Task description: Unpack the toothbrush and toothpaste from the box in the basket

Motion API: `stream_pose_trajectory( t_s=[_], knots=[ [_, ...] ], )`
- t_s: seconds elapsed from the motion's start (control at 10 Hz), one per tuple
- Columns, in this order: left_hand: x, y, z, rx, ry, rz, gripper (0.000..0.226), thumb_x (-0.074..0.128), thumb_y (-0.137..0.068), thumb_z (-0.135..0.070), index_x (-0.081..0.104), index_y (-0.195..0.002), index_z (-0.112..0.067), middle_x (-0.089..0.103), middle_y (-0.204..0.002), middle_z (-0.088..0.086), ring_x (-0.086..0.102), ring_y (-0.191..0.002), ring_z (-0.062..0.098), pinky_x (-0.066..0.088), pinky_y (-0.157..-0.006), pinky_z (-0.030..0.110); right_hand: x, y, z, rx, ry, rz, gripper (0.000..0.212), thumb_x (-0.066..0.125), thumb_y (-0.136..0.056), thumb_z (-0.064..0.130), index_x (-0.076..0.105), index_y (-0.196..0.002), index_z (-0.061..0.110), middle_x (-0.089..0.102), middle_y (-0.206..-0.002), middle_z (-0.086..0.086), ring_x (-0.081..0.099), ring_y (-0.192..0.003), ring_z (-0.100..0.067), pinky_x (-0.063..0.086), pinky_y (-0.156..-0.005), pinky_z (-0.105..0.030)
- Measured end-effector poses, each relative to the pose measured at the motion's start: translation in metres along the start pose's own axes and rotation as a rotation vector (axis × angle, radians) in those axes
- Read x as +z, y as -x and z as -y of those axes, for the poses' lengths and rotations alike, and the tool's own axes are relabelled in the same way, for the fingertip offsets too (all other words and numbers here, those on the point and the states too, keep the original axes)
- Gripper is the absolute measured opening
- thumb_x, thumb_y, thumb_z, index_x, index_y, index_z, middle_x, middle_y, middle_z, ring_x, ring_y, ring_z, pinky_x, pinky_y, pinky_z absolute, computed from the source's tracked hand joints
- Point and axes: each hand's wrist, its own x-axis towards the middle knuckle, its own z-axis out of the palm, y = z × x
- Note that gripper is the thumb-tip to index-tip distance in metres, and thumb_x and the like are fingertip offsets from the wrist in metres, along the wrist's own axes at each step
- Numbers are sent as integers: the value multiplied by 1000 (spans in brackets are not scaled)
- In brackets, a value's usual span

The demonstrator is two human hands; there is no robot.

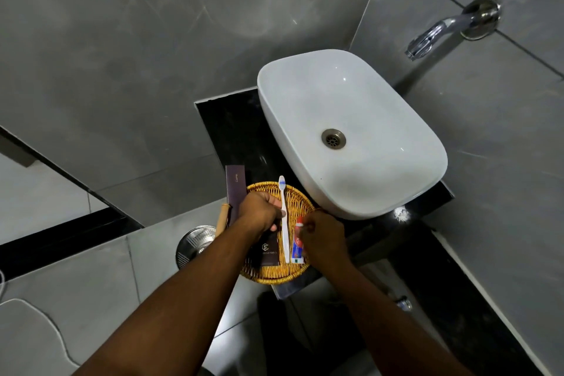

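Your two bare forearms reach in from the bottom edge toward a round wicker basket point(274, 276) on a black counter point(232, 125) beside a white basin point(351, 131). Your left hand point(259, 212) is curled over the basket, its fingers closed against the handle of a white toothbrush point(284, 223) that lies lengthwise across the weave, bristle head pointing away from you past the far rim. Whether those fingers truly grip the handle or only rest on it is hard to tell. Your right hand point(323, 236) is loosely closed at the capped end of a small red, white and blue toothpaste tube point(297, 249), which lies in the basket just beside the brush. A dark printed box point(267, 250) sits flat in the basket under your left wrist. A second long dark box point(235, 185) lies at the basket's left edge. A chrome tap point(448, 29) juts from the grey tiled wall.
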Motion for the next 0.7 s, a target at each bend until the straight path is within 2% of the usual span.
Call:
stream_pose_trajectory(
  t_s=[0.1, 0.2, 0.3, 0.4, 0.5, 0.6, 0.7],
  knots=[
    [1, -5, 2, 45, -92, -11, 13, 72, -78, 0, 71, -90, -4, 74, -89, 14, 69, -69, 25, 52, -47, 29, 11, -5, -2, 48, 32, 101, 15, 64, -91, 10, 65, -104, 2, 71, -107, -18, 73, -88, -33, 62, -79, -43],
    [1, -8, 0, 93, -141, -30, 9, 73, -77, -3, 73, -84, -8, 77, -85, 12, 72, -69, 30, 56, -49, 29, 21, -15, 3, 88, 42, 128, 21, 58, -94, 6, 63, -112, -2, 66, -115, -24, 70, -95, -40, 59, -84, -51],
    [-2, -12, -5, 158, -209, -38, 7, 75, -74, -7, 75, -75, -14, 77, -77, 8, 72, -63, 26, 62, -60, 37, 27, -22, 6, 92, 93, 131, 28, 58, -93, 1, 60, -121, -1, 59, -126, -23, 64, -105, -40, 55, -94, -50],
    [-9, -15, -11, 237, -242, -75, 5, 76, -73, -15, 75, -77, -16, 78, -82, 4, 73, -75, 20, 62, -74, 39, 26, -21, 9, 37, 146, 119, 30, 58, -91, -2, 59, -121, -3, 60, -125, -21, 60, -110, -37, 51, -98, -47],
    [-20, -13, -14, 303, -234, -101, 4, 75, -76, -20, 73, -79, -19, 76, -82, 0, 72, -78, 15, 61, -77, 39, 23, -18, 12, 51, 183, 125, 26, 54, -92, -1, 60, -117, -6, 60, -123, -24, 60, -113, -41, 52, -97, -47],
    [-39, -4, -16, 358, -291, -117, 8, 70, -82, -25, 67, -75, -27, 71, -76, -8, 68, -76, 9, 59, -71, 33, 12, -16, 19, -30, 324, 139, 14, 53, -96, 7, 63, -102, 1, 64, -119, -20, 62, -108, -33, 49, -88, -32],
    [-60, 11, -16, 403, -397, -194, 11, 68, -84, -29, 62, -74, -30, 67, -76, -11, 66, -78, 11, 53, -69, 29, -4, -13, 35, -90, 260, 96, 32, 55, -93, 9, 48, -64, 19, 68, -86, -15, 63, -75, -23, 47, -72, -29]
  ],
)
